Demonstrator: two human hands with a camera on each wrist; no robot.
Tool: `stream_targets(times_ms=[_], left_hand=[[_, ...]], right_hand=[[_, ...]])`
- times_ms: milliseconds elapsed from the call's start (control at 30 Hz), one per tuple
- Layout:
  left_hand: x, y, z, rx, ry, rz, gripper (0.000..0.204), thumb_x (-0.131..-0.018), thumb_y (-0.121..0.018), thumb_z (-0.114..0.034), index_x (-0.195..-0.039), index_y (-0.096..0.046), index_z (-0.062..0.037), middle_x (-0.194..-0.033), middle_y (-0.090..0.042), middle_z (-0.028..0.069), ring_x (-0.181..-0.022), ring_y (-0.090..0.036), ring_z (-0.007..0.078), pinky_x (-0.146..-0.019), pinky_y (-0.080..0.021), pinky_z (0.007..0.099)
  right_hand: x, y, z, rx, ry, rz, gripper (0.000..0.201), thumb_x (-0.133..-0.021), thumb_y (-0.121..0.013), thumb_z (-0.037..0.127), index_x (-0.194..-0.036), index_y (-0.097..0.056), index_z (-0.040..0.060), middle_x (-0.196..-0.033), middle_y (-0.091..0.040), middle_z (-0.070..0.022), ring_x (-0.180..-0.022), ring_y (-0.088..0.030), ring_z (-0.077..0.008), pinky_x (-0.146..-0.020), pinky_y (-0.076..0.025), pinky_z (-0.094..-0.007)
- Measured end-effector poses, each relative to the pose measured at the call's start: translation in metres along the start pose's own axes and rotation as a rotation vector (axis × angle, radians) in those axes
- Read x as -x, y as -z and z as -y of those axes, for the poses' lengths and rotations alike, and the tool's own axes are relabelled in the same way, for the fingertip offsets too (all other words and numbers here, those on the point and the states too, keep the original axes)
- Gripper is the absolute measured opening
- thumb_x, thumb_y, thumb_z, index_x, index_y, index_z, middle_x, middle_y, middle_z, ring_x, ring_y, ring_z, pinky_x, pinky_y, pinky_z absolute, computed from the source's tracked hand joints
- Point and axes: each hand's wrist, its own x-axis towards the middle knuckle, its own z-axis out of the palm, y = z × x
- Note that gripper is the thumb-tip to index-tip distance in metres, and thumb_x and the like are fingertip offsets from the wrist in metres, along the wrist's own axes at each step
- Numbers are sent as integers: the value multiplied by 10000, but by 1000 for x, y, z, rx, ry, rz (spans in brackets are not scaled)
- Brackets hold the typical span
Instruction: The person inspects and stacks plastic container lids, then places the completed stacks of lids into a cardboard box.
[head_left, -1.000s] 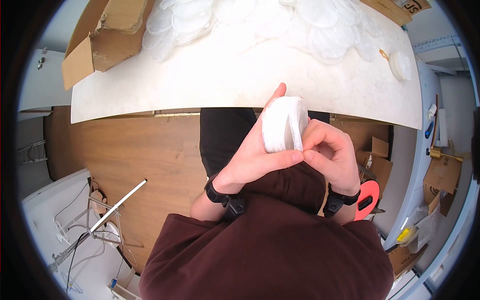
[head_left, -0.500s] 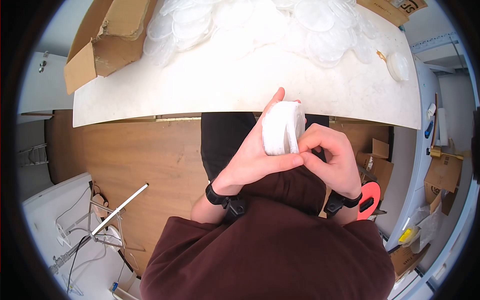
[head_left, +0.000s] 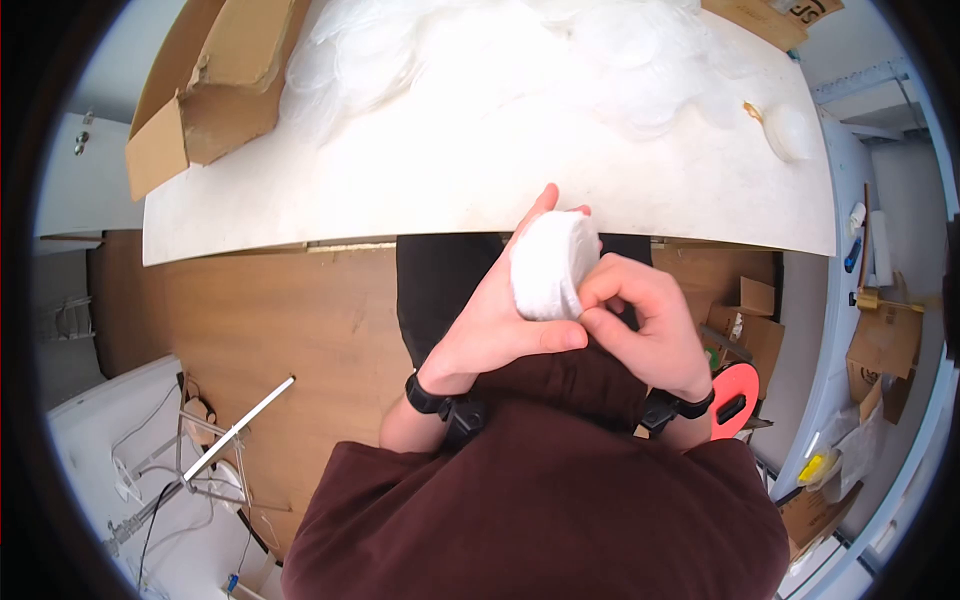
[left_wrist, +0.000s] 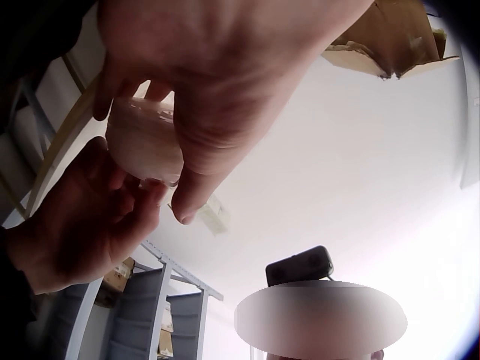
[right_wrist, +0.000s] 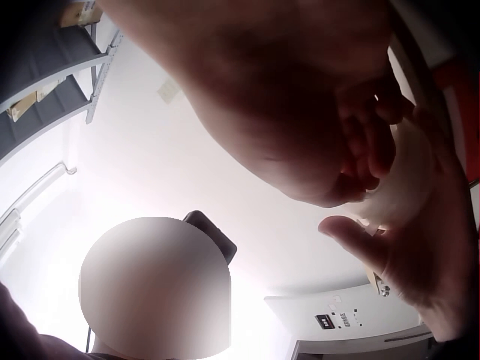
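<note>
A thick, round, white translucent plastic piece (head_left: 545, 265), like a shallow tub or a tight stack of discs, is between both hands, held over the lap near the table's front edge. My left hand (head_left: 482, 335) grips it from the left, palm along its side and thumb below. In the left wrist view, fingers wrap behind the white piece (left_wrist: 141, 139). The thumb and forefinger of my right hand (head_left: 652, 325) pinch at its lower right rim, close to the left thumb tip. In the right wrist view the curled right fingers overlap the white piece (right_wrist: 409, 184).
Many round translucent plastic discs (head_left: 640, 85) lie heaped across the far side of the white table (head_left: 330, 195). A cardboard box (head_left: 235, 110) stands at the back left. Another round white piece (head_left: 788, 133) with a golden tie lies at the right edge. Shelving (head_left: 815, 340) stands at the right.
Both hands have shifted slightly left and down in the head view, along with the white piece. The dark gap seen earlier along its right edge no longer shows. The right fingers still pinch its rim.
</note>
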Motion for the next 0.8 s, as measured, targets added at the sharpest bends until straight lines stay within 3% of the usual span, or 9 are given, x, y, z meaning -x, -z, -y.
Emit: stream_targets(times_ms=[100, 233, 333, 433, 533, 567, 600, 700, 800], left_hand=[[0, -9, -7, -23, 92, -83, 1413, -831, -1031, -282, -1858, -84, -67, -1781, -446, 186, -1586, -527, 337, -1310, -427, 512], [0, -1, -6, -54, 68, -44, 1323, -873, -960, -278, -1857, -101, -68, -1782, -439, 193, -1591, -517, 327, -1301, -447, 508], [2, 2, -6, 49, 19, -28, 1240, -939, -888, -182, -1859, -64, -69, -1772, -444, 180, -1547, -562, 333, -1297, -445, 508], [3, 1, -10, 221, 15, -182, 1190, -938, -897, -301, -1849, -157, -105, -1719, -494, 170, -1531, -578, 361, -1277, -484, 550], [1, 10, -18, 319, -41, -201, 1172, -927, -911, -332, -1835, -204, -116, -1692, -513, 172, -1530, -581, 372, -1267, -500, 560], [2, 11, -20, 232, -51, -234, 1182, -921, -919, -467, -1830, -240, -136, -1751, -457, 186, -1582, -516, 410, -1273, -498, 564], [2, 11, -20, 228, -56, -228, 1182, -921, -919, -467, -1830, -240, -136, -1751, -457, 186, -1582, -516, 410, -1273, -498, 564], [-2, 12, -21, 255, -107, -230, 1177, -943, -915, -531, -1830, -245, -147, -1744, -470, 180, -1581, -515, 408, -1277, -488, 570], [-7, 5, -22, 287, -143, -233, 1121, -988, -851, -627, -1821, -270, -153, -1734, -485, 168, -1582, -511, 408, -1271, -484, 576]], right_hand=[[0, -1, -1, -41, 15, 47, 70, -1026, -713, -23, -1058, -690, 35, -965, -638, 6, -783, -544, -85, -703, -437, -269], [5, 7, -16, -210, 51, 26, 57, -1047, -700, 13, -1035, -652, 41, -935, -585, 14, -770, -490, -79, -692, -412, -271], [4, 10, -9, -172, 14, -1, 53, -1053, -703, 24, -1037, -657, 43, -939, -581, 15, -785, -495, -78, -706, -412, -267], [1, 29, 4, -216, 57, -255, 54, -1045, -701, -7, -1047, -655, 22, -950, -585, 7, -825, -510, -78, -738, -425, -260], [-21, 67, 8, 211, 238, -599, 59, -1028, -705, -34, -1046, -667, 7, -958, -622, -25, -813, -534, -102, -749, -447, -272], [-35, 81, 12, 426, 321, -679, 58, -1028, -716, -28, -1055, -677, 7, -969, -648, -51, -791, -555, -134, -740, -464, -290], [-52, 95, 15, 640, 402, -756, 60, -1028, -726, -21, -1064, -687, 7, -980, -675, -77, -769, -576, -165, -730, -481, -308], [-106, 140, 8, 832, 452, -812, 69, -1042, -743, 27, -1099, -710, 6, -1032, -722, -119, -790, -668, -235, -741, -529, -355], [-136, 165, -8, 1011, 331, -748, 165, -1052, -751, 75, -1200, -741, 4, -1112, -755, -145, -925, -750, -295, -810, -573, -393]])
